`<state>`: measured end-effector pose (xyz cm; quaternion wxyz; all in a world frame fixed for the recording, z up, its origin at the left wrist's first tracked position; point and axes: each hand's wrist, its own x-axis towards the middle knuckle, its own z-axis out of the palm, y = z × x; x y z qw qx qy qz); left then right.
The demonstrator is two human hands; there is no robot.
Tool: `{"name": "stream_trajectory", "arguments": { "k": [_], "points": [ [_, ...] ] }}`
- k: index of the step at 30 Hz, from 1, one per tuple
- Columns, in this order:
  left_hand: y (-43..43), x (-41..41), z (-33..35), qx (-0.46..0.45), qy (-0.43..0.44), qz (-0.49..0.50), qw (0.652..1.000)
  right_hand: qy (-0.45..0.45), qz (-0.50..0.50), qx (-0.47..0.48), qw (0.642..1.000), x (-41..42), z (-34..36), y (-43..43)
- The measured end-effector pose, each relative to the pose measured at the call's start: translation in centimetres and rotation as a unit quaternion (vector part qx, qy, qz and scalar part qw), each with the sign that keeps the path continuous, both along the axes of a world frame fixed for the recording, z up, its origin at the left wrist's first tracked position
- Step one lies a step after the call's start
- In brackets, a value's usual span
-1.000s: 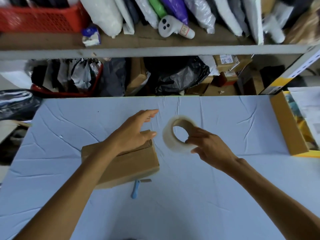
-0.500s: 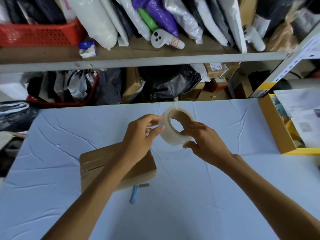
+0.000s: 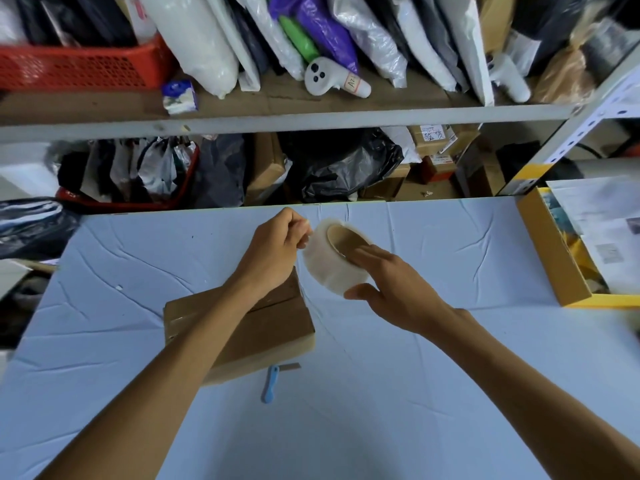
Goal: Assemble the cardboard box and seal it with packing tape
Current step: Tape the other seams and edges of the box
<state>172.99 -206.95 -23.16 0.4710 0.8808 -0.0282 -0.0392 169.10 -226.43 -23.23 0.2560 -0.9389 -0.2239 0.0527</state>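
Note:
A closed brown cardboard box [image 3: 263, 334] lies on the pale blue table [image 3: 415, 393], its top flaps meeting in a seam, partly hidden by my left forearm. Above the box's far right corner I hold a roll of clear packing tape [image 3: 329, 268] in the air. My right hand [image 3: 391, 285] grips the roll, fingers in its cardboard core and thumb under it. My left hand [image 3: 277, 251] is pinched at the roll's upper left edge, on the tape's end.
A small blue-handled cutter [image 3: 272, 382] lies just in front of the box. A yellow-edged cardboard tray [image 3: 550, 254] with papers sits at the table's right edge. Behind the table stand shelves [image 3: 277, 119] packed with bags, boxes and a red basket [image 3: 79, 67].
My left hand rose off the box, reached the roll and closed into a pinch at its edge. My right hand turned the roll and shifted its grip into the core.

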Motion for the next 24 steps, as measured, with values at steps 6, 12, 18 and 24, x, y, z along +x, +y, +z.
{"name": "stream_trajectory", "arguments": {
  "k": [6, 12, 18, 24],
  "points": [
    [0.7, 0.5, 0.2, -0.034, 0.017, -0.004, 0.999, 0.085, -0.017, 0.047, 0.995, 0.4, 0.6, 0.9],
    [1.9, 1.1, 0.6, -0.122, 0.027, 0.060, 0.990, 0.154, -0.063, 0.078, 0.983, 1.2, 0.9, 0.7],
    [1.7, 1.3, 0.8, -0.187, 0.150, 0.000, 0.971, 0.190, -0.039, 0.109, 0.975, 0.7, 1.1, 1.2],
    [3.2, 1.1, 1.2, -0.079, 0.093, -0.019, 0.992, 0.192, -0.100, 0.163, 0.963, 0.1, 0.7, 1.4]
  ]
}}
